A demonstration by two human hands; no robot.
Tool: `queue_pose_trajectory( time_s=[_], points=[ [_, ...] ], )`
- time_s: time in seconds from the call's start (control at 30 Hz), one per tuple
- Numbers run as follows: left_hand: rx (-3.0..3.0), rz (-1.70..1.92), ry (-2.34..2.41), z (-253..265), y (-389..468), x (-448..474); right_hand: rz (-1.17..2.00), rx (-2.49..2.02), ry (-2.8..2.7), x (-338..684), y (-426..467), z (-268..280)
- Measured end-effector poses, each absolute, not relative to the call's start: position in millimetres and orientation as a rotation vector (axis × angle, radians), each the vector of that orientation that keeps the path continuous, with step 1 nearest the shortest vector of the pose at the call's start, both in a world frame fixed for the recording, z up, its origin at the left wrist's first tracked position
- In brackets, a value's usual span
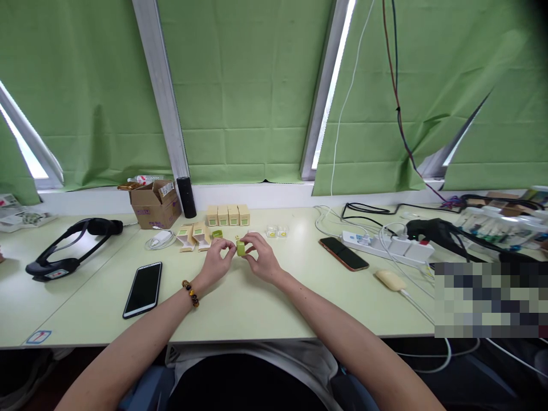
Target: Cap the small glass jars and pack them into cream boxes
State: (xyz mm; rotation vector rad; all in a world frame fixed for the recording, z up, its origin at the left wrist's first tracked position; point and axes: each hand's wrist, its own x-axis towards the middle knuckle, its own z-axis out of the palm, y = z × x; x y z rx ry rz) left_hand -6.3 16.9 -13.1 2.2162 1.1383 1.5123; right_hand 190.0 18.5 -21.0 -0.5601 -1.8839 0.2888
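A small green case (240, 249) is held just above the table between my hands. Thumb and fingers of my right hand (262, 261) grip it from the right. My left hand (217, 260) is closed in a pinch at the case's left edge; whatever lies between those fingertips is too small to make out. Just behind my left hand lies another small green piece (217, 234). Two opened cardboard boxes (201, 233) stand left of it. Several closed little boxes (228, 216) form a row behind. Clear plastic holders (277, 232) with yellow bits sit to the right.
A white-edged phone (143, 289) and black headset (72, 251) lie left. Behind are a coiled white cable (160, 238), brown carton (154, 205) and black cylinder (186, 197). Rightward lie another phone (343, 254), a power strip (385, 246) with cables, and a cream oval object (390, 280).
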Motion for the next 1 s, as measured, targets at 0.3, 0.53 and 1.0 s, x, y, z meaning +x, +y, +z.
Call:
queue_pose_trajectory(
  time_s=[0.3, 0.53, 1.0],
  points=[
    [2.134, 1.469, 1.139, -9.6, 15.7, -5.2, 0.309, -0.580, -1.868, 189.1, 20.0, -19.8],
    [2.142, 1.486, 1.145, -9.9, 18.3, -5.8, 0.314, -0.592, -1.857, 189.0, 20.0, -18.9],
    [2.122, 1.534, 1.157, -10.8, 22.2, -9.2, 0.297, -0.649, -1.854, 192.1, 21.0, -17.8]
  ],
)
